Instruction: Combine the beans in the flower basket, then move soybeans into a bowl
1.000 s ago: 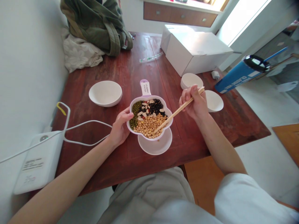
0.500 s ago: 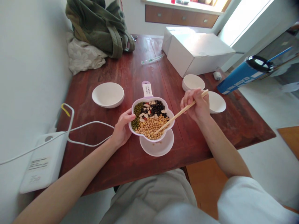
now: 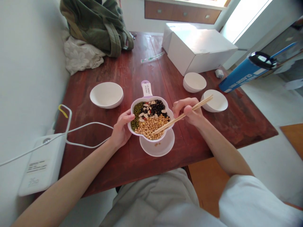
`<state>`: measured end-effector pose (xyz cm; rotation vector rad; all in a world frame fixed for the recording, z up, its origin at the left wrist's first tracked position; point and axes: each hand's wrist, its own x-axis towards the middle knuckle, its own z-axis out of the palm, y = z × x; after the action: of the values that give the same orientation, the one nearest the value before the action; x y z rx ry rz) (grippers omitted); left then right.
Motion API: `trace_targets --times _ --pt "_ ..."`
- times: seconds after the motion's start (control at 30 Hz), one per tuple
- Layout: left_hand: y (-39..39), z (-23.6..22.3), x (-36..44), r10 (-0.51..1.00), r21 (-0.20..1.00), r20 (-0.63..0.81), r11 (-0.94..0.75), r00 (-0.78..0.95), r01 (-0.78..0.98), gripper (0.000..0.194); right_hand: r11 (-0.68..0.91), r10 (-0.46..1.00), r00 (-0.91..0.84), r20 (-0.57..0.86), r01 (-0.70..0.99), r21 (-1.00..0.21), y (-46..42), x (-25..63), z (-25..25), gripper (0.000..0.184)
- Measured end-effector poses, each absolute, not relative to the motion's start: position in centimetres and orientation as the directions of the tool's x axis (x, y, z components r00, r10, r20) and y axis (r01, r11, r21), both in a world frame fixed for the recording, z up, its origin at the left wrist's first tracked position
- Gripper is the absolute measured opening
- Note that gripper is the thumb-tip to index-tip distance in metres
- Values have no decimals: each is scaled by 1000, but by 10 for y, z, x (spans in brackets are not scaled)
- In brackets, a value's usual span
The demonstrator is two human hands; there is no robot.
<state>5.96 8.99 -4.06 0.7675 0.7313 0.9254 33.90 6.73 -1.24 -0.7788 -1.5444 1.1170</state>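
A lilac-rimmed bowl (image 3: 133,129) with a short handle holds mixed beans: yellow soybeans (image 3: 149,125), green ones (image 3: 136,111), black ones (image 3: 158,108) and pale flat seeds. My left hand (image 3: 121,130) grips the bowl's left rim and holds it above a white bowl (image 3: 158,146) near the table's front edge. My right hand (image 3: 187,111) is closed on a pair of wooden chopsticks (image 3: 189,112), whose tips reach into the soybeans.
More white bowls stand on the red-brown table (image 3: 123,157): one to the left (image 3: 106,94), two to the right (image 3: 194,82) (image 3: 216,101). Behind lie white boxes (image 3: 199,50) and a green bag (image 3: 97,25). A white device (image 3: 39,164) with a cable lies at left.
My right hand has dropped lower and moved left toward the bowl, laying the chopsticks flatter across the soybeans. The left hand keeps its hold on the rim.
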Motion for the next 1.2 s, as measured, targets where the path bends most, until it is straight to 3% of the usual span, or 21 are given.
trace_targets --times 0.2,0.47,0.8,1.2 --pt "90 -42 59 884 830 -213 388 415 -400 48 380 920 -56 388 -122 -917 71 339 -7 82" --pt "90 -40 60 880 827 -206 391 428 -405 41 336 909 -212 360 -141 -931 68 340 -17 71" --pt "91 -41 56 865 797 -245 437 437 -418 36 377 894 -165 416 -225 -899 72 333 -29 63" --pt "94 -45 51 805 773 -196 479 560 -416 52 332 922 -105 374 -285 -899 74 322 -29 68"
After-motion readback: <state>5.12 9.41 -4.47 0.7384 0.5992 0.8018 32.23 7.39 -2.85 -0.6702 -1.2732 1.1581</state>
